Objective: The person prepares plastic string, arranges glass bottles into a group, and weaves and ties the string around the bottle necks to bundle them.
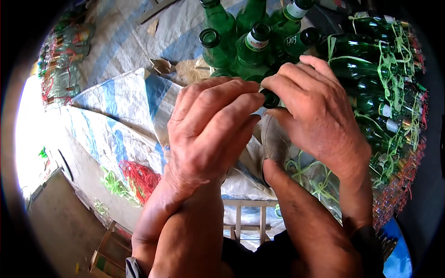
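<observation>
My left hand [215, 123] and my right hand [317, 109] meet in front of me, fingertips almost touching. Between them shows the dark mouth of a green glass bottle [270, 98], with the right thumb and forefinger close around its rim. Both hands are closed in a pinch; whatever thin thing the fingertips hold is too small or hidden to name. Just beyond stand several upright green bottles, one with a white neck label [257, 41] and a plain one [211, 46] to its left.
To the right, a stack of green bottles lies on its side, tied with pale green string [389, 65]. Clear bottles [69, 60] are stacked at far left. Red string [141, 178] and light green string [116, 185] lie on the striped sheet [116, 99]. A wooden stool [250, 204] is below.
</observation>
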